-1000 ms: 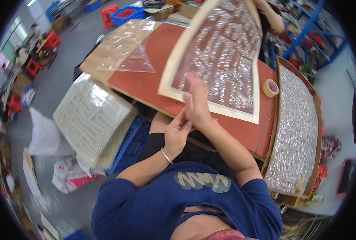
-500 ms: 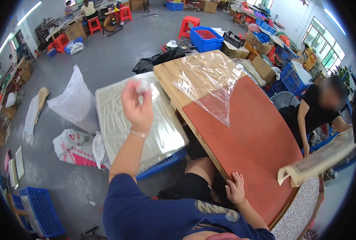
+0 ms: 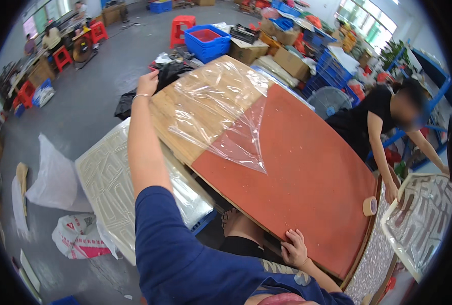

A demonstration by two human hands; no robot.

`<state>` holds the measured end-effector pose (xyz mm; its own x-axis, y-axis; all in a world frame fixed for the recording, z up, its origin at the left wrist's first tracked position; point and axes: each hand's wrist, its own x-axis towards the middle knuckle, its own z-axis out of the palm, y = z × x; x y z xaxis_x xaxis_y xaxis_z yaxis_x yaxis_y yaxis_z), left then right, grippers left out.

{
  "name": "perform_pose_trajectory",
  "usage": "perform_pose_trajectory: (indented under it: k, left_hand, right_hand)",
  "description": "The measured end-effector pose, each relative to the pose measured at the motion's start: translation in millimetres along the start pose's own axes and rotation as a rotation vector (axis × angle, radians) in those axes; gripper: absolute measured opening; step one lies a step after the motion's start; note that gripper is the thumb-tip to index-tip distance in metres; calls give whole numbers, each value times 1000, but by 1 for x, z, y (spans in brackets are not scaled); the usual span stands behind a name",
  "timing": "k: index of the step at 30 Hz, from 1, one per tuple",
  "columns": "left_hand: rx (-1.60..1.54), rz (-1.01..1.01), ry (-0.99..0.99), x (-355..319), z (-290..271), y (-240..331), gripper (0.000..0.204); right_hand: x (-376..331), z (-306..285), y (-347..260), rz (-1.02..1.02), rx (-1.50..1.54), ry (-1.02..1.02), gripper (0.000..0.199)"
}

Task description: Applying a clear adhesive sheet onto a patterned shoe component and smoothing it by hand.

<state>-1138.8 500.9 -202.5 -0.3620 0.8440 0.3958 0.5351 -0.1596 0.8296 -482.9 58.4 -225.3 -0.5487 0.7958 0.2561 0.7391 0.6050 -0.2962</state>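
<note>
My left hand [image 3: 146,85] reaches out beyond the far left corner of the wooden board [image 3: 175,104], in front of a black plastic bag [image 3: 170,73]. Its fingers are pinched together, and what they hold, if anything, I cannot make out. Resting at the near edge of the reddish-brown mat [image 3: 297,168], my right hand [image 3: 294,248] has its fingers spread and holds nothing. A crumpled clear plastic sheet [image 3: 221,109] lies partly on the bare wood and partly on the mat, its pointed corner toward me. Left of the board sits a stack of clear moulded plastic sheets [image 3: 109,175].
A roll of tape [image 3: 369,206] stands at the mat's right edge. At right a co-worker [image 3: 373,119] holds a pale-rimmed moulded tray [image 3: 421,218] above a glittery surface [image 3: 368,274]. White sacks [image 3: 58,178] stand on the left floor; blue crates [image 3: 205,43] stand beyond the board.
My left hand, earlier raised above the moulded sheets with something small and whitish, has stretched forward toward the black bag. The co-worker's tray has tilted to show its face. My right hand stays.
</note>
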Motion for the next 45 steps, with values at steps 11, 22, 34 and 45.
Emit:
perform_pose_trajectory:
  k: [11,22,34,45]
  left_hand:
    - [-226,-63,64,-115,30,7,28]
    - [-475,-155,-485,-420,124,272,19]
    - [-641,679,-1541,-708,408,607,19]
    - [294,1497,-1541,-848,606,686,77]
  right_hand:
    - [-2,2,19,-104,220,41,26]
    - [-219,-153,54,360,-277,501,39]
    - [-595,-290,145,2139,-849,203,69]
    - [-640,-302,176,2020,-451,480,79]
